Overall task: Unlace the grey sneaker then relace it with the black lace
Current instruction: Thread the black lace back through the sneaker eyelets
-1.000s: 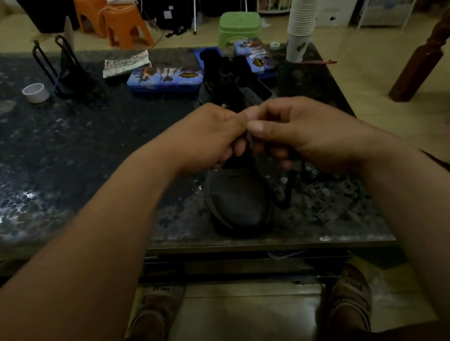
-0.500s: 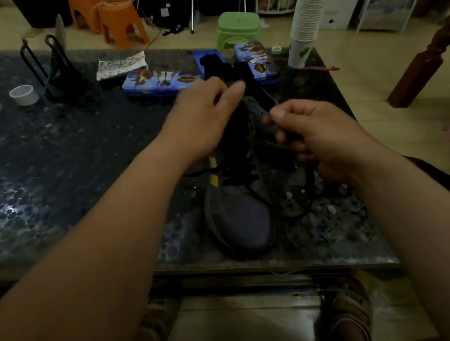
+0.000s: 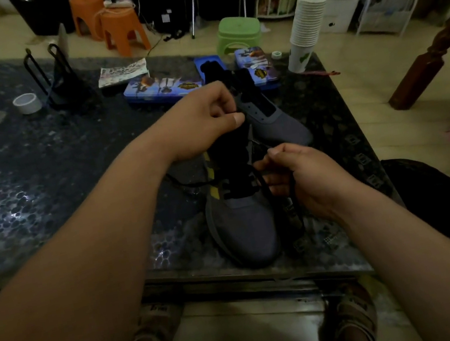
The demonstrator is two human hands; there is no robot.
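Lacing looks part done, as far as we can judge. The grey sneaker stands at the 6 o'clock edge of the dark speckled table with its toe toward us. Black bands cross its lowest eyelets just above the toe, so the bottom rows appear to be threaded with the black lace. One loose end of the lace trails over the table at the shoe's 9 o'clock. Higher up, at about 1 o'clock from the toe, a grey panel shows a row of bare eyelets. We cannot tell whether it belongs to this shoe's upper or to a second shoe lying behind it. Since the cord in play is black, we take the unlacing as done and the relacing as begun, with the upper rows and the final tightening left to do. The dim light keeps us from being sure of that. The left hand is at the sneaker's 12 o'clock, fingers curled and thumb pressed forward. It grips the tall black tongue area, though exactly what sits between thumb and fingers is hidden. The right hand is at 3 o'clock, pinching a strand of the lace between thumb and forefinger, and more lace hangs below the palm. At the table's 1 o'clock stands a stack of paper cups, and a tape roll lies at 10 o'clock, both well apart from the work.
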